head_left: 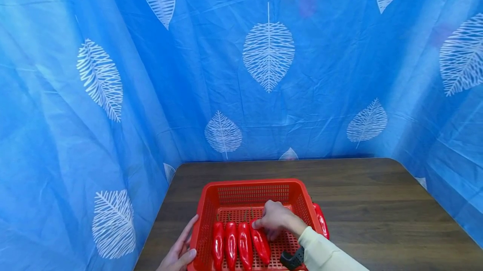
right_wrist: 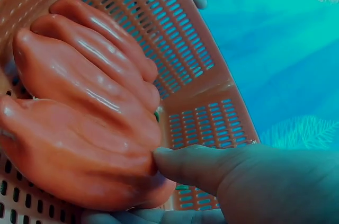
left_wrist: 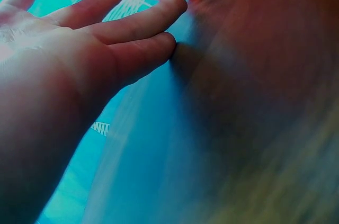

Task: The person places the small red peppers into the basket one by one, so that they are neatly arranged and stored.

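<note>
Long, shiny red peppers lie side by side in a red plastic basket [head_left: 252,185]. My right hand [head_left: 278,220] reaches into the basket and holds the rightmost red pepper [head_left: 260,243] in the row near its stem end. In the right wrist view the thumb [right_wrist: 196,166] presses on that pepper's side, with the other fingers partly hidden beneath it. At the basket's left wall rests my left hand [head_left: 179,248], its fingers spread and fairly straight. The left wrist view shows those fingers [left_wrist: 132,23] against the basket's edge.
Another red pepper [head_left: 321,220] lies on the brown wooden table [head_left: 370,208], just outside the basket's right wall. Blue curtains [head_left: 320,74] with white leaf prints hang behind the table and on both sides.
</note>
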